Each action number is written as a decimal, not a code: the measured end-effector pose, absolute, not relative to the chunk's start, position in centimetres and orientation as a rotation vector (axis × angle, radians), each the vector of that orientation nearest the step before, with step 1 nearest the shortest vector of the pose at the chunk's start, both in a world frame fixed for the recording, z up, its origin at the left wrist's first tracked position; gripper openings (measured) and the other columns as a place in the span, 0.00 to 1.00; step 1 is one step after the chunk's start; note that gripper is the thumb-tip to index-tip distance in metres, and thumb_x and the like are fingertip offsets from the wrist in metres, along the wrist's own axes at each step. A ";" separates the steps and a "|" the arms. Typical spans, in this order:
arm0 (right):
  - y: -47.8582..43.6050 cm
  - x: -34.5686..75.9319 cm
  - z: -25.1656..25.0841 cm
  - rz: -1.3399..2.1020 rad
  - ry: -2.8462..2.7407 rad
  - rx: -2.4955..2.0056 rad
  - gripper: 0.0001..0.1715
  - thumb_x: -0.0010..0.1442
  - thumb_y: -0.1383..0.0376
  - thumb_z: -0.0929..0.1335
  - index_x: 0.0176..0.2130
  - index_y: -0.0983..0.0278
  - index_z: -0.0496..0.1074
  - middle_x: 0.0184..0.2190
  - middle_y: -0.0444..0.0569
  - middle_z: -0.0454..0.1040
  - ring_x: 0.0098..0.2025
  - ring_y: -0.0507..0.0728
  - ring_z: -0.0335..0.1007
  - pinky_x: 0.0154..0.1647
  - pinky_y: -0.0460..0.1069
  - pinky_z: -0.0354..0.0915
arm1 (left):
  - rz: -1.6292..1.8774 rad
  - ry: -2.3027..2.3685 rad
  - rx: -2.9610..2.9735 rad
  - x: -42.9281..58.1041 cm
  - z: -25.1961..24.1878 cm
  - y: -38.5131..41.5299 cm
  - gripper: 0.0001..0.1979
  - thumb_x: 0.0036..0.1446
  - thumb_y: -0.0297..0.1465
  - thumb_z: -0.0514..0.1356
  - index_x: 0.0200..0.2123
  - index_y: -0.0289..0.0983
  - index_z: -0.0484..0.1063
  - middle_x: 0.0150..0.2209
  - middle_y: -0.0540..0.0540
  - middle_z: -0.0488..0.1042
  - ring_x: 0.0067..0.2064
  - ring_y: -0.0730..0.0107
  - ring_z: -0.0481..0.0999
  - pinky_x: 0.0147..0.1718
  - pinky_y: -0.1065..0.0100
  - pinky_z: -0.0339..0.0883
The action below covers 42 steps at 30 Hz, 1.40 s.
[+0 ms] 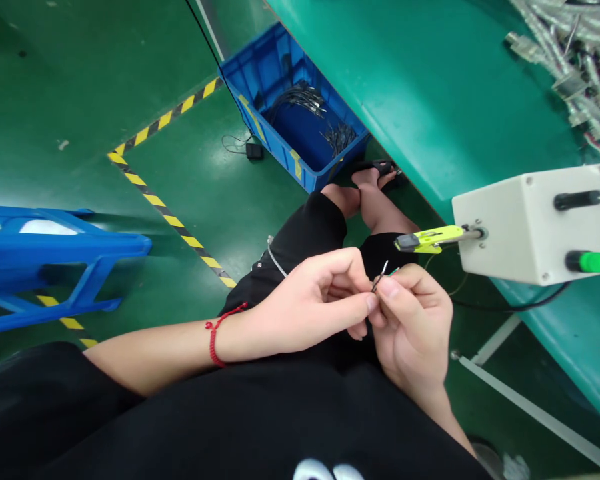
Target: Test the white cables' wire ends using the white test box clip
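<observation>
Above my lap, my left hand point(320, 300) and my right hand point(413, 317) meet, both closed in a pinch. Between their fingertips are thin wires point(382, 272); a white, a dark and a green end show, and the rest is hidden by the fingers. A grey cable point(276, 259) lies over my thigh and runs under my left hand; whether it joins the wires I cannot tell. Just beyond my right hand, a yellow-green clip point(437, 236) with a dark tip sticks out of a white box-shaped device point(495, 227), touched by neither hand.
The device, with a green knob point(593, 262), stands on a green table point(405, 87). Bundled cables point(575, 73) lie at its far right. A blue bin point(275, 143) on the floor holds more cables. Left are a blue stool point(65, 260) and striped floor tape point(165, 213).
</observation>
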State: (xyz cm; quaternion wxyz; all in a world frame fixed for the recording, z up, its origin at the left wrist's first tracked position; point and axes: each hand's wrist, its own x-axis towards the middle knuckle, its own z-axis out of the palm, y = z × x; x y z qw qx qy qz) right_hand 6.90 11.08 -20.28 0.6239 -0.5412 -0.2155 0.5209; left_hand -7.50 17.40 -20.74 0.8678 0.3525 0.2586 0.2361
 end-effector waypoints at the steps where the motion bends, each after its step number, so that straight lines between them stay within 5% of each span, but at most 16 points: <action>1: 11.2 6.9 -20.2 1.217 -0.488 -1.222 0.12 0.60 0.66 0.78 0.28 0.62 0.76 0.16 0.37 0.70 0.16 0.47 0.65 0.16 0.41 0.65 | 0.473 0.532 0.736 -7.5 -20.8 17.5 0.18 0.62 0.34 0.74 0.35 0.36 0.65 0.34 0.46 0.83 0.29 0.74 0.81 0.31 0.73 0.76; 11: 11.1 6.7 -20.3 1.227 -0.443 -1.211 0.12 0.60 0.66 0.78 0.28 0.61 0.74 0.15 0.34 0.66 0.13 0.50 0.67 0.13 0.44 0.64 | 0.371 0.492 0.742 -7.9 -21.2 18.0 0.17 0.64 0.35 0.72 0.36 0.37 0.66 0.30 0.48 0.81 0.25 0.75 0.79 0.27 0.74 0.74; 18: 10.5 6.9 -20.9 1.153 -0.434 -1.251 0.12 0.58 0.66 0.78 0.28 0.60 0.75 0.15 0.35 0.61 0.19 0.49 0.64 0.23 0.45 0.69 | 0.377 0.522 0.736 -7.8 -21.0 17.1 0.18 0.62 0.34 0.74 0.34 0.36 0.66 0.28 0.49 0.80 0.24 0.76 0.76 0.25 0.75 0.72; 31: 9.7 7.4 -20.7 1.215 -0.542 -1.306 0.05 0.62 0.62 0.77 0.40 0.60 0.84 0.24 0.41 0.75 0.19 0.48 0.61 0.17 0.45 0.62 | 0.489 0.428 0.606 -7.8 -21.7 16.6 0.15 0.68 0.35 0.69 0.36 0.37 0.65 0.29 0.48 0.81 0.24 0.75 0.76 0.24 0.75 0.72; 36: 9.6 7.4 -20.8 1.147 -0.525 -1.332 0.04 0.61 0.63 0.78 0.35 0.60 0.81 0.17 0.36 0.62 0.19 0.49 0.61 0.19 0.46 0.63 | 0.485 0.438 0.600 -7.7 -21.7 16.6 0.16 0.66 0.35 0.71 0.37 0.38 0.66 0.29 0.48 0.81 0.24 0.74 0.76 0.24 0.75 0.72; 42: 10.1 7.5 -20.9 1.099 -0.556 -1.339 0.08 0.62 0.64 0.77 0.32 0.60 0.77 0.19 0.36 0.61 0.21 0.49 0.62 0.23 0.46 0.65 | 0.459 0.473 0.613 -7.7 -21.5 16.6 0.16 0.65 0.33 0.72 0.36 0.37 0.66 0.28 0.49 0.81 0.23 0.76 0.76 0.24 0.76 0.72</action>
